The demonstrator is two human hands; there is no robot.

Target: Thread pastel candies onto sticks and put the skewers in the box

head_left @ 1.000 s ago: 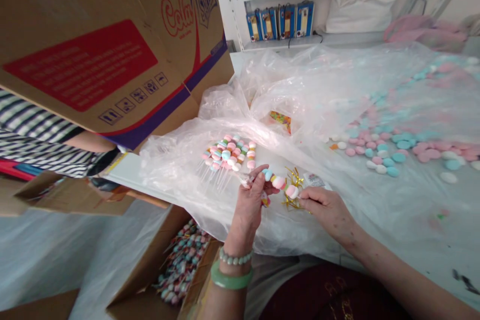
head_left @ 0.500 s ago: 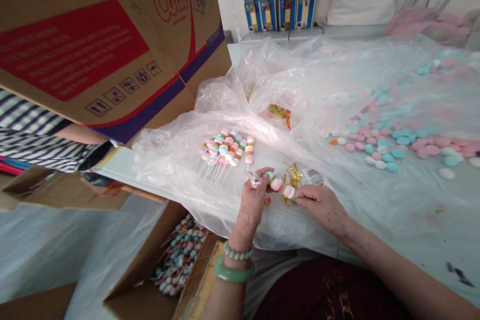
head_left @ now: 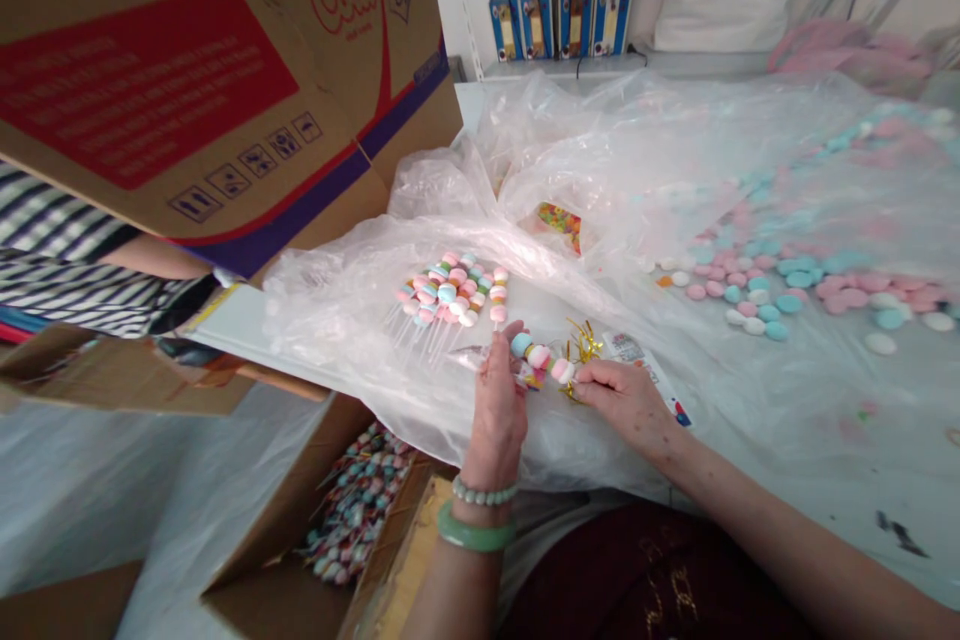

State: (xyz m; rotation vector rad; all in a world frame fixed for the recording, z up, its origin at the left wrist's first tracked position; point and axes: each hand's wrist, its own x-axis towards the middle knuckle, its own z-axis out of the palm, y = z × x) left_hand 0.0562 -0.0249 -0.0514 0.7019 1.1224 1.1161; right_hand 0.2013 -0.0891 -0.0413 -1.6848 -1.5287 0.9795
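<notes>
A candy skewer (head_left: 538, 356) with blue, pink and white pieces lies slantwise between my hands. My right hand (head_left: 611, 398) pinches its lower right end. My left hand (head_left: 501, 390), with a bead bracelet and a green bangle at the wrist, is closed on a clear plastic wrapper (head_left: 469, 356) beside the skewer's blue end. Gold twist ties (head_left: 584, 342) lie just behind the skewer, and a printed card (head_left: 637, 360) lies beyond my right hand. Several finished skewers (head_left: 450, 290) rest on the plastic sheet behind my left hand.
Loose pink, blue and white candies (head_left: 757, 295) spread over the plastic-covered table (head_left: 750, 420) at the right. A big cardboard box (head_left: 225, 70) stands at the left, with a person's striped sleeve (head_left: 60, 220) behind it. An open box (head_left: 262, 530) of wrapped skewers sits below.
Both hands and the skewer have shifted slightly left. The plastic wrapper now stretches out left of my left hand, and more of the printed card shows.
</notes>
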